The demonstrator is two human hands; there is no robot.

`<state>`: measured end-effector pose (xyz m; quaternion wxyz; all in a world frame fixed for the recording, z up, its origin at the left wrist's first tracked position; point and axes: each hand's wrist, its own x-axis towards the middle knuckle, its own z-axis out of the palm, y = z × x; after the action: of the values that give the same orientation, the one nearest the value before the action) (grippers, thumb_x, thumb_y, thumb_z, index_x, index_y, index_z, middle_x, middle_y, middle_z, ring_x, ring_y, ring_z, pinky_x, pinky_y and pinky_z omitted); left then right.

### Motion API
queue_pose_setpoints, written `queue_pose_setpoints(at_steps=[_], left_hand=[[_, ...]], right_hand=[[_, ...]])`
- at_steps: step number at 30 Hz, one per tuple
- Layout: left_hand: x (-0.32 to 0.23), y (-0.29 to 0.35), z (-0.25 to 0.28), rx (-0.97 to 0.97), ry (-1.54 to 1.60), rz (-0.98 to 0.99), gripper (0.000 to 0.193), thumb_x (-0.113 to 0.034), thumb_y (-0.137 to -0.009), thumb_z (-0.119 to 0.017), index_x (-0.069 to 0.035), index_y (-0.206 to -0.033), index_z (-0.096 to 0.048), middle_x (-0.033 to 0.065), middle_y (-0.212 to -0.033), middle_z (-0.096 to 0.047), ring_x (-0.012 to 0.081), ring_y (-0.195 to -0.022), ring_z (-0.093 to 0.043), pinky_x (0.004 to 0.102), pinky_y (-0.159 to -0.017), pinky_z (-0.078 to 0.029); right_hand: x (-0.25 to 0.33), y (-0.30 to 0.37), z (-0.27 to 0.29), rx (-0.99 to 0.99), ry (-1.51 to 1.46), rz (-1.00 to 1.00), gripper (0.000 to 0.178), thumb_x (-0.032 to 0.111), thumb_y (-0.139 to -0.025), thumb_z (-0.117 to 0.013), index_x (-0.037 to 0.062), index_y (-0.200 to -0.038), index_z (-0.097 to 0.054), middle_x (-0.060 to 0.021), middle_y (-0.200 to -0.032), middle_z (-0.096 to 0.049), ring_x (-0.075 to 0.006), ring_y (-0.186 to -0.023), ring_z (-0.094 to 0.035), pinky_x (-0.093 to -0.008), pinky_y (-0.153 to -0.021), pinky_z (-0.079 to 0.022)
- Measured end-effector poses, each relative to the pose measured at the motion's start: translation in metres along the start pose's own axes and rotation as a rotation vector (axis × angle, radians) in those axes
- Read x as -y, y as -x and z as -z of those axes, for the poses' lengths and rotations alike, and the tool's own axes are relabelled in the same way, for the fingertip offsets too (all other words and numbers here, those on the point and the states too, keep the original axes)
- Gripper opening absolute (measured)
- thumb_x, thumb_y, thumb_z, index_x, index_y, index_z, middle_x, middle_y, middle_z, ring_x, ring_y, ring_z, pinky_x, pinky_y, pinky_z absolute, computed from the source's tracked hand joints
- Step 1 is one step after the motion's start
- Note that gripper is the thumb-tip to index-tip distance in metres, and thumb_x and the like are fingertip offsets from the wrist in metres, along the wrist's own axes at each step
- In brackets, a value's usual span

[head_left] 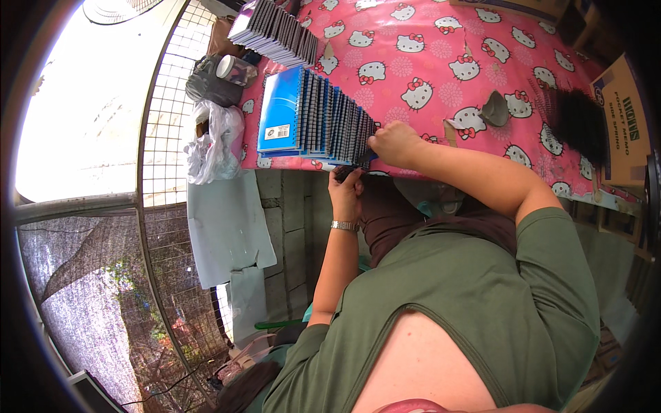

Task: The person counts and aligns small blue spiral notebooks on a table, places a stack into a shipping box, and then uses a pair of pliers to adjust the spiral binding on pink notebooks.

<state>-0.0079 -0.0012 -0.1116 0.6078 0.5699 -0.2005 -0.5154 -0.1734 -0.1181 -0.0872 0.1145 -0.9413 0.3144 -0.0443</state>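
Head view, looking down over the person's chest and green shirt (482, 303).

Counter (441, 76): covered with a pink cartoon-cat cloth. A fanned row of blue spiral-bound notebooks (310, 117) lies at its near edge, toward the left corner, each overlapping the next with wire spines showing. A second fanned stack of notebooks (275, 31) sits farther back along the left edge.

Right hand (394, 143): rests on the near-edge end of the blue row, fingers curled down onto the last spines; touching them, a closed grasp cannot be confirmed.

Left hand (345, 193): below the counter's near edge, wristwatch (344, 225) on the wrist, fingers bent up to the underside of the same end of the row. Whether it pinches a notebook cannot be told.

Other items: small grey torn scrap (494, 109) on the cloth right of the row; dark brush-like tuft (578, 124) near the right edge; cardboard box (620, 124) beyond it; crumpled plastic bags (213, 138) against the wire mesh off the left edge
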Motion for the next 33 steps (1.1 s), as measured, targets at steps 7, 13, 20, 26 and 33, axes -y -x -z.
queue_pose_setpoints(at_steps=[7, 13, 20, 26, 33], left_hand=[[0.003, 0.003, 0.004, -0.058, 0.125, 0.054, 0.029, 0.005, -0.082, -0.069, -0.009, -0.096, -0.048, 0.0013, -0.075, -0.055, 0.0085, -0.051, -0.047, 0.022, -0.045, -0.036], [0.009, -0.002, -0.002, -0.042, 0.015, 0.011, 0.032, 0.005, -0.082, -0.07, -0.008, -0.1, -0.048, 0.0013, -0.075, -0.057, 0.009, -0.05, -0.048, 0.0219, -0.043, -0.036], [0.017, -0.001, 0.011, -0.062, 0.074, -0.002, 0.028, 0.004, -0.083, -0.069, -0.008, -0.097, -0.049, 0.0015, -0.076, -0.056, 0.0094, -0.05, -0.048, 0.0222, -0.044, -0.037], [0.023, 0.0, -0.001, -0.077, 0.06, 0.012, 0.042, 0.006, -0.08, -0.072, -0.009, -0.108, -0.044, 0.0021, -0.076, -0.056, 0.0101, -0.051, -0.048, 0.0228, -0.044, -0.037], [0.026, -0.003, 0.001, -0.103, 0.006, -0.018, 0.041, 0.006, -0.08, -0.071, -0.008, -0.108, -0.045, 0.0023, -0.075, -0.056, 0.01, -0.052, -0.049, 0.0231, -0.044, -0.037]], right_hand=[[-0.013, 0.013, -0.016, -0.446, 0.144, 0.144, 0.014, 0.018, -0.083, -0.058, 0.0067, -0.085, -0.065, -0.0091, -0.083, -0.066, -0.0258, -0.089, -0.065, -0.0451, -0.087, -0.049], [0.0, 0.001, -0.005, -0.048, 0.06, 0.055, 0.016, 0.019, -0.085, -0.055, 0.0082, -0.084, -0.067, -0.0079, -0.083, -0.069, -0.0267, -0.084, -0.068, -0.0411, -0.087, -0.051], [-0.013, 0.013, -0.014, -0.139, 0.079, 0.024, 0.017, 0.019, -0.085, -0.055, 0.0072, -0.09, -0.067, -0.0096, -0.086, -0.069, -0.0269, -0.085, -0.068, -0.0388, -0.083, -0.051], [-0.006, 0.009, -0.017, -0.317, 0.193, 0.164, 0.017, 0.018, -0.085, -0.055, 0.0071, -0.089, -0.067, -0.0086, -0.086, -0.069, -0.0253, -0.088, -0.066, -0.0402, -0.081, -0.049], [-0.001, 0.002, -0.01, 0.05, 0.039, -0.003, 0.015, 0.018, -0.084, -0.055, 0.0085, -0.084, -0.068, -0.0079, -0.083, -0.068, -0.0255, -0.085, -0.066, -0.0383, -0.08, -0.05]])
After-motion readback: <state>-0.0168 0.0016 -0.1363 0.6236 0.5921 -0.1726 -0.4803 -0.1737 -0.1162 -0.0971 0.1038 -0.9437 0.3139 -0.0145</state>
